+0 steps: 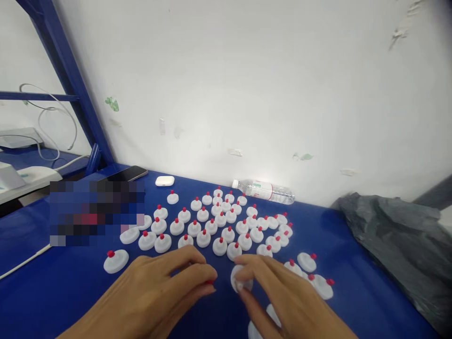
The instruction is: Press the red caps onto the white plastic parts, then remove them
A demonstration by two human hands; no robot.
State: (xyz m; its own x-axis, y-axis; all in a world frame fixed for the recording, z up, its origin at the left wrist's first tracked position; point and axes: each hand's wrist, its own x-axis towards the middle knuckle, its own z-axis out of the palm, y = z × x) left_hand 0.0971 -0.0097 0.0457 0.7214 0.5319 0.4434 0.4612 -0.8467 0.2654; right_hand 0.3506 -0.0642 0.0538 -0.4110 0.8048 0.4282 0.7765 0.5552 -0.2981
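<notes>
My left hand [165, 285] is closed in a pinch, with a small red cap [210, 282] just showing between the fingertips. To its right, my right hand [286, 294] grips a round white plastic lid [236, 273] between thumb and fingers. No red tip shows on this lid, though the fingers cover part of it. A short gap separates the two hands. Beyond them stand many similar white lids with red tips, such as a lid [219, 247] just past my fingers. More white lids [253, 329] lie partly hidden under my right hand.
A clear plastic bottle [264, 190] lies along the wall on the blue table [81, 292]. A white earbud case [165, 181] and a dark phone [132, 173] are at the back left. Black plastic sheeting [395, 249] covers the right edge. A white cable [26, 261] runs at left.
</notes>
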